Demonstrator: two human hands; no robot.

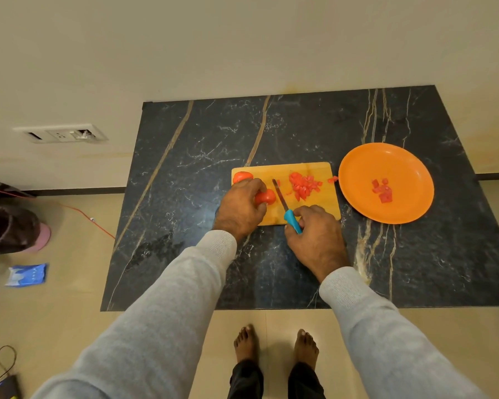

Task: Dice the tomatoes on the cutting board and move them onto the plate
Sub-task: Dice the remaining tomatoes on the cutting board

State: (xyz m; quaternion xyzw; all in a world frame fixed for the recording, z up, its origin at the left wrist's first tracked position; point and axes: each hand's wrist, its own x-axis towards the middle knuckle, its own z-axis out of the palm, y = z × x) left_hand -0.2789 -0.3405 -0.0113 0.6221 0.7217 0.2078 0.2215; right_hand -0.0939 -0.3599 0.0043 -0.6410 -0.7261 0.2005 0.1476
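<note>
A dark marble table top (pixel 185 197) with pale veins fills the middle of the view, standing on a beige floor against a cream wall; two arms in grey sleeves (pixel 167 298) reach over its near edge. An orange plate (pixel 357 203) sits on the right part of the table, just beside the right edge of a wooden cutting board (pixel 314 171), which lies near the table's centre.

The left hand (pixel 239 208) rests on the board's left side, its fingers curled over a tomato piece (pixel 265 197) and holding it down on the wood; the right hand (pixel 317 234) is at the board's near edge, its fingers wrapped round the blue handle (pixel 293 221) of a knife (pixel 281 198). The blade points away from the person and slants across the board just to the right of the held piece; whether it touches that piece cannot be told.

A second tomato (pixel 242 176) lies at the board's far left corner, just beyond the left hand's knuckles; a heap of diced tomato (pixel 303 185) lies on the right half of the board, right of the blade. A small cluster of dice (pixel 382 190) lies near the middle of the plate; one stray bit (pixel 332 179) sits at the board's right edge, between heap and plate.
</note>
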